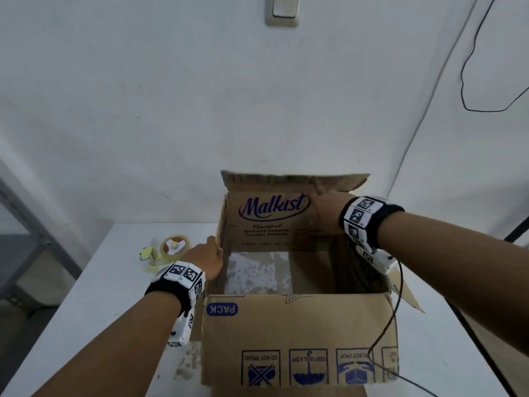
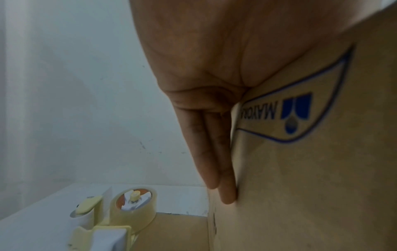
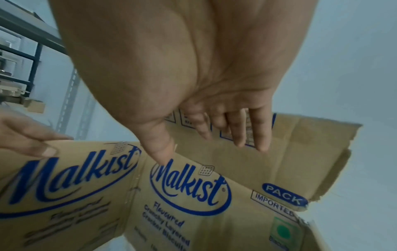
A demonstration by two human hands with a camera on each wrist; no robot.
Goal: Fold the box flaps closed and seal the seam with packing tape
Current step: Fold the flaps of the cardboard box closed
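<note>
White wall behind, white table [image 1: 108,282] under everything. Cardboard biscuit box [image 1: 297,339] sits in the middle of it, near the front edge, mouth up and wide open, bare floor visible inside.

Progress, my read: barely started. No flap is down yet, no seam exists, no tape applied. All folding and the whole taping step remain.

Orientation: opening faces straight up. Long axis runs left-right across the person's view; the printed long wall faces them, so the eventual seam should also run left-right.

Far flap [image 1: 294,179] stands up, leaning slightly inward. Near flap hangs outward, pictograms showing. Left flap [image 2: 300,152] is raised roughly upright.

Right hand [image 1: 326,216] is at the far flap, fingers spread and nearly straight around its edge, thumb extended toward the printed face; not clamped on it as far as I can see.

Left hand [image 1: 207,257] lies flat on the outer face of the left flap, fingers straight and together, pressing, holding nothing.

Tape dispenser [image 1: 169,250] with clear roll lies on the table left of the box, just beyond the left hand, untouched.
</note>
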